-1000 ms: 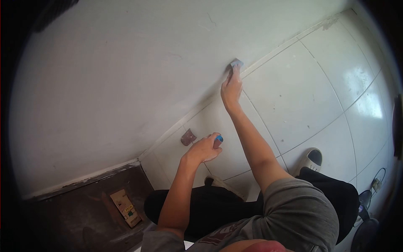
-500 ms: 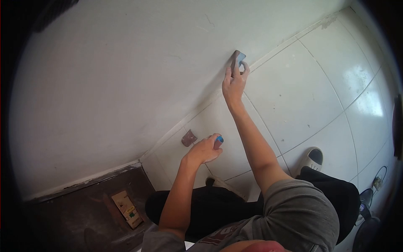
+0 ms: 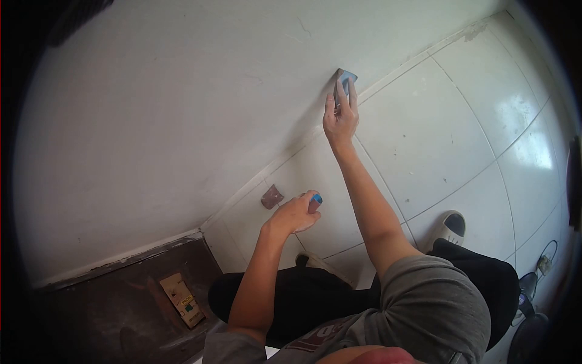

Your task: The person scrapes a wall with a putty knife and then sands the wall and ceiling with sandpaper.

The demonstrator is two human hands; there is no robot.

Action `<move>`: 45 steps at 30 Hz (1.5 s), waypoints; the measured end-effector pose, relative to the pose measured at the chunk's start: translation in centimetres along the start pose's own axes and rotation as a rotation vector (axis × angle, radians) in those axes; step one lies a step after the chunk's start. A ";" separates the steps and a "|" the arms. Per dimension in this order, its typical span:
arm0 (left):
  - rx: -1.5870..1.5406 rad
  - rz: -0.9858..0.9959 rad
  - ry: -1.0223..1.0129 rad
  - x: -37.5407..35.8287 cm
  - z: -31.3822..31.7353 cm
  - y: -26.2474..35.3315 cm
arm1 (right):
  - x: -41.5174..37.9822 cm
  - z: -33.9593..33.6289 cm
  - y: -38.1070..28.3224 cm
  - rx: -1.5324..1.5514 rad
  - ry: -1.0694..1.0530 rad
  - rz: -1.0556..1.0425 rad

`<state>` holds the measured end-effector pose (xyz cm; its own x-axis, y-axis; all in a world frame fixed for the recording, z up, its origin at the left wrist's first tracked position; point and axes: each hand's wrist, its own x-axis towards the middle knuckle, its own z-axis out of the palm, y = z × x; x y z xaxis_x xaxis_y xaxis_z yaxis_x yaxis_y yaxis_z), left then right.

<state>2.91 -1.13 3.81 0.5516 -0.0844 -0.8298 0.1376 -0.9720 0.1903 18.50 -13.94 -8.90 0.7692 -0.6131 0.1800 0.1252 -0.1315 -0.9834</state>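
My right hand (image 3: 341, 121) is wrapped around a blue-grey sanding block (image 3: 347, 77), which it presses to the white wall (image 3: 182, 121) just above the floor line. White dust coats the fingers. Lower down, my left hand (image 3: 294, 213) grips a small roll of sandpaper (image 3: 314, 204), reddish-brown outside with a blue end showing. Beside that hand, a curled reddish-brown piece of sandpaper (image 3: 272, 196) lies on the tiles near the base of the wall.
Pale floor tiles (image 3: 424, 139) with a few bits of debris run along the wall. A dark brown surface (image 3: 91, 309) at lower left bears a yellowish printed packet (image 3: 182, 300). My light shoe (image 3: 450, 228) stands on the tiles. Dark footwear (image 3: 528, 291) sits at lower right.
My right hand and the sanding block have shifted slightly along the wall, and its fingers lie straighter over the block. My left hand has barely moved.
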 end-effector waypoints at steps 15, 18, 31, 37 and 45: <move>0.024 -0.042 -0.034 -0.3 -0.4 0.6 | 0.7 -0.3 2.6 -0.053 0.244 -0.002; 0.015 -0.050 -0.043 -0.5 -0.5 0.9 | 1.3 -0.5 2.7 0.139 0.206 0.087; 0.021 -0.030 -0.009 -0.5 -0.1 0.4 | 1.7 0.8 3.8 0.350 -0.015 0.214; 0.000 0.003 0.007 -0.7 0.1 0.3 | 1.9 -0.3 2.3 0.067 0.049 0.119; 0.023 -0.040 -0.015 -1.0 -0.4 1.0 | 2.0 -1.2 3.0 0.116 0.087 0.163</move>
<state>2.79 -1.91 5.04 0.5338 -0.0479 -0.8443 0.1406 -0.9795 0.1445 19.67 -16.56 -11.48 0.7290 -0.6843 0.0152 0.0791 0.0622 -0.9949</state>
